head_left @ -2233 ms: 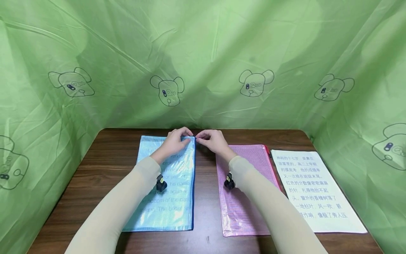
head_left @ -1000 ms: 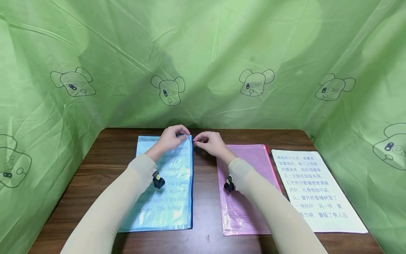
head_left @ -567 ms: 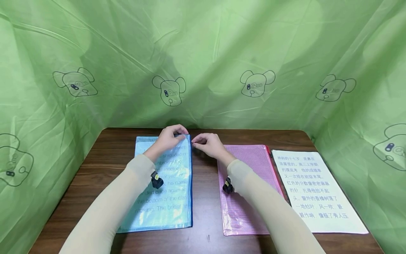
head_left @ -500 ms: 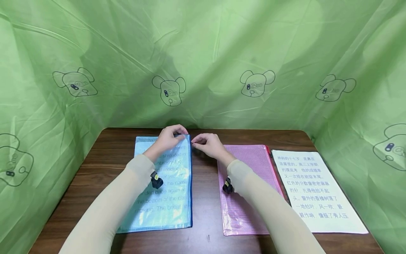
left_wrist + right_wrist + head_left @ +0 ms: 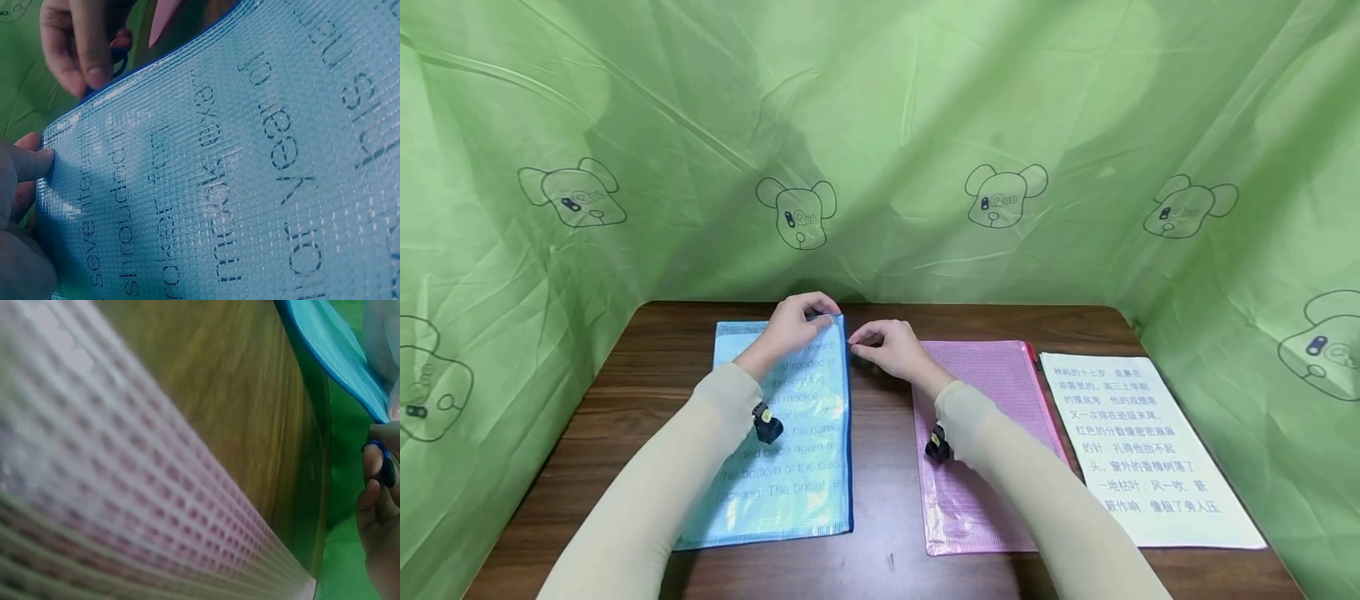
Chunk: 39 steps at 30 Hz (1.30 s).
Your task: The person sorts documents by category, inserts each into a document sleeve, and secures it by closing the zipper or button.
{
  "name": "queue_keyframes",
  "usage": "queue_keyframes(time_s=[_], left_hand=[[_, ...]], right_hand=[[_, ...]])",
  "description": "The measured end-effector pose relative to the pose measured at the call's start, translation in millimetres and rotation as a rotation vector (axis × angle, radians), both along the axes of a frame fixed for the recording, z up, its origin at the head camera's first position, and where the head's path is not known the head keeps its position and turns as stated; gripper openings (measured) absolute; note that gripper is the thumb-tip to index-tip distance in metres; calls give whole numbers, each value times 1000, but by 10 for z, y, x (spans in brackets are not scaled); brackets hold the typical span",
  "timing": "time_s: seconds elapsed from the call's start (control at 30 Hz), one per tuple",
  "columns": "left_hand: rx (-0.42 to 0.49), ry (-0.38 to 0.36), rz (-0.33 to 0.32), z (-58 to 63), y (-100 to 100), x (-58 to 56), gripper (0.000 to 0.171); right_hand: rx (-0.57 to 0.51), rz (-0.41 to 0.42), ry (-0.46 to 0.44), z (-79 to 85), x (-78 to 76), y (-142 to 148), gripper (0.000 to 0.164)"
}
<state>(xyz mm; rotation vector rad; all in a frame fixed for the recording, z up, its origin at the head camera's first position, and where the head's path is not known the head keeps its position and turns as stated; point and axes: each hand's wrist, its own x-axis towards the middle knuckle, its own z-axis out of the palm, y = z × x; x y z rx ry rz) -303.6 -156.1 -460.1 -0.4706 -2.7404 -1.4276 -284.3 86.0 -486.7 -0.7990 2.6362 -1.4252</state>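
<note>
A blue mesh zipper document bag point(image 5: 808, 467) with a printed sheet inside lies on the left of the table. Its far right corner, slightly raised, is pinched between my left thumb and fingers; the left hand point(image 5: 793, 323) comes in over the bag. At the right edge, just below that corner, my right hand point(image 5: 891, 346) pinches the zipper's pull, whose blue loop point(image 5: 377, 445) and dark tab point(image 5: 389, 472) show in the right wrist view. English print point(image 5: 219, 187) reads through the mesh in the left wrist view. How far the zipper is closed, I cannot tell.
A pink mesh zipper bag point(image 5: 955, 500) lies flat under my right forearm, its red zipper edge on the right. Farther right is a stack of white printed sheets point(image 5: 1135, 433). Green cloth point(image 5: 895, 150) rises behind and beside the wooden table point(image 5: 625, 400).
Both hands have drifted a little left, and the blue bag has shifted left with them. My right hand has slid slightly toward me along the bag's zipper edge, away from the corner.
</note>
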Motion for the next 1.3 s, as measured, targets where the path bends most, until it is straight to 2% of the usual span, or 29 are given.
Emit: queue_keyframes(time_s=[0.17,0.47,0.67,1.1,1.3], left_hand=[[28,3,15,-14,-74,-34,17],[-3,8,25,6,-119,-35,16],[8,20,28,10,-159,-33,17],[16,-4,29,-10,-227,-21,18],[25,5,48,-5,-265,-18,17]], right_hand=[[7,26,-31,8,71,-39,7],[31,51,-56,-12,170,-57,7],[63,87,-75,-25,244,-43,7],[74,130,-118,67,421,-48,7],[107,159,-104,67,499,-27,6]])
